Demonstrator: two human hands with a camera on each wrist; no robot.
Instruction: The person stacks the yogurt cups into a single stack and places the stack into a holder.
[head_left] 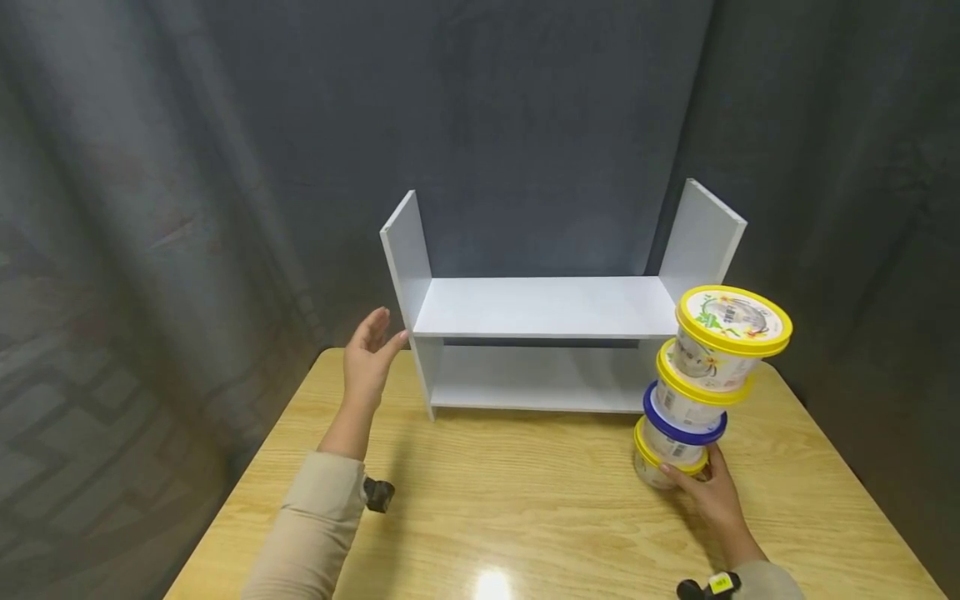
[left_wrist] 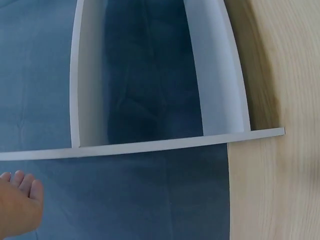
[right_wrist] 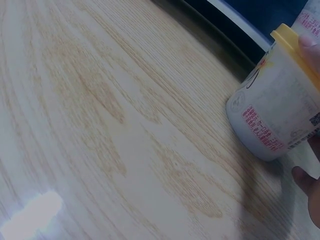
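Several white plastic tubs stand in one stack on the right, in the head view. The top tub [head_left: 716, 362] has a yellow lid with a printed label; under it comes another yellow-lidded tub [head_left: 686, 404], then a blue-lidded tub [head_left: 670, 446]. At the bottom, a yellow-lidded tub [head_left: 648, 468] is gripped by my right hand [head_left: 712, 496], thumb on its lid edge [right_wrist: 290, 42]. Whether its base touches the table cannot be told. My left hand [head_left: 366, 358] holds nothing, its fingers loosely bent beside the left panel of a white two-tier shelf [head_left: 543, 304].
The shelf's lower board [head_left: 543, 379] sits low over the wooden table [head_left: 525, 492]. Its right side panel [head_left: 705, 229] rises behind the tub stack. Grey curtains [head_left: 525, 125] hang behind and at both sides of the table.
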